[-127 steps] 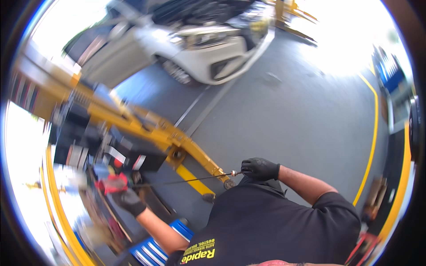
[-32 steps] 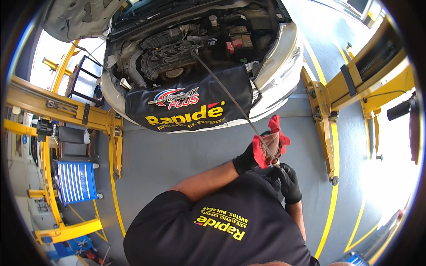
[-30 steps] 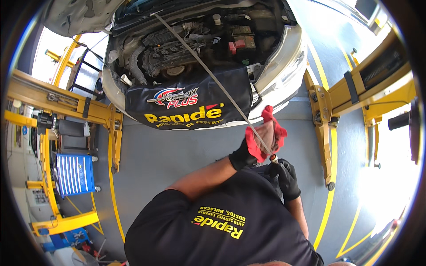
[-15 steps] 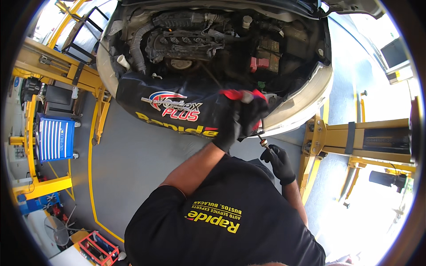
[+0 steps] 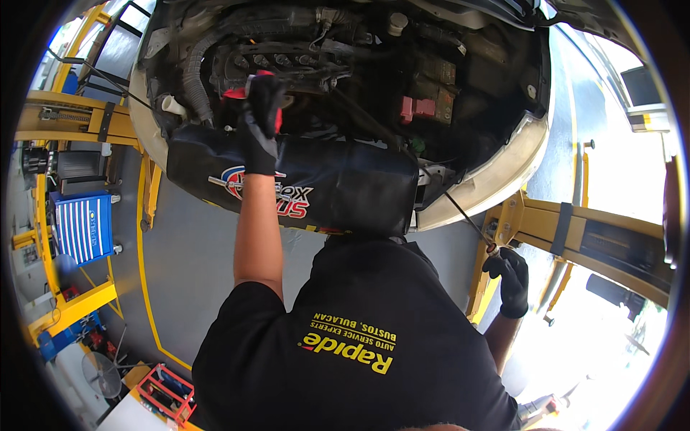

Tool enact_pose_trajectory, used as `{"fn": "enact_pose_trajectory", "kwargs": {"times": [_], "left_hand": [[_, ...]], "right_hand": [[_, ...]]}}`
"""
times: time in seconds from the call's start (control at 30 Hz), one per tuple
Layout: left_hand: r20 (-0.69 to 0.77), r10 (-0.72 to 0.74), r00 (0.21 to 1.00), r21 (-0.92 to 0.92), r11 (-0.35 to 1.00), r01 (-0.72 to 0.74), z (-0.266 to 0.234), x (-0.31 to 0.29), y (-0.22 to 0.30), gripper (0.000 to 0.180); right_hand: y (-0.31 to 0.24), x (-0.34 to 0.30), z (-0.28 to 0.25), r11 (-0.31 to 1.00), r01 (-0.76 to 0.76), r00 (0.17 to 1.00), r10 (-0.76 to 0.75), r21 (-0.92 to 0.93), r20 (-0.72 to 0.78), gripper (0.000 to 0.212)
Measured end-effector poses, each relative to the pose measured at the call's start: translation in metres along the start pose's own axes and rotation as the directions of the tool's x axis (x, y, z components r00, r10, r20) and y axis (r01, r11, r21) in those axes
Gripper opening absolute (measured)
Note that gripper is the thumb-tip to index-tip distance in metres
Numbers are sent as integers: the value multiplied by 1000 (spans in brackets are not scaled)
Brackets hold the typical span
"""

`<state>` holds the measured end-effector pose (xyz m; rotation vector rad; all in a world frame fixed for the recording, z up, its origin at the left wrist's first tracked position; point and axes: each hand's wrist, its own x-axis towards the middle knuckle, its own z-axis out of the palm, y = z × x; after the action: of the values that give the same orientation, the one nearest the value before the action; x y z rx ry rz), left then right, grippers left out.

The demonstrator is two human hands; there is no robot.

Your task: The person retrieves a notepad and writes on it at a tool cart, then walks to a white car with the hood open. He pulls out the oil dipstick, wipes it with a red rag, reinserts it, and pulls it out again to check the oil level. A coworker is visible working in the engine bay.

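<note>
Left hand (image 5: 260, 108) grips red rag (image 5: 248, 93) over far engine; right hand (image 5: 507, 273) clasps dipstick (image 5: 460, 212); risk: stick's oily blade could smear bumper (image 5: 496, 179).

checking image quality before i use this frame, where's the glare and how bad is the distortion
Head view: daylight blows out the lower right behind the right hand; the engine bay is in deep shadow; the fisheye bends the yellow lift arm and floor lines near the rim; the left hand with its red rag looks sharp.

A car repair garage: open engine bay (image 5: 345, 65), yellow lift arms (image 5: 575, 230), blue tool cart (image 5: 83, 226).
</note>
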<state>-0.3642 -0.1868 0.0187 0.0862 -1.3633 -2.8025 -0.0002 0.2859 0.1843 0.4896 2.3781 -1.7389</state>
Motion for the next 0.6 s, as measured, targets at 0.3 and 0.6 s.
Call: {"fn": "enact_pose_trajectory", "kwargs": {"times": [0.3,0.6], "left_hand": [[474,-424,772,162,904,396,121,-109,-94,38],[518,-215,828,74,976,207,180,-118,-83,25]], "right_hand": [[25,44,-7,998,51,998,-52,40,22,47],[37,57,-25,994,55,992,-43,-95,122,47]]}}
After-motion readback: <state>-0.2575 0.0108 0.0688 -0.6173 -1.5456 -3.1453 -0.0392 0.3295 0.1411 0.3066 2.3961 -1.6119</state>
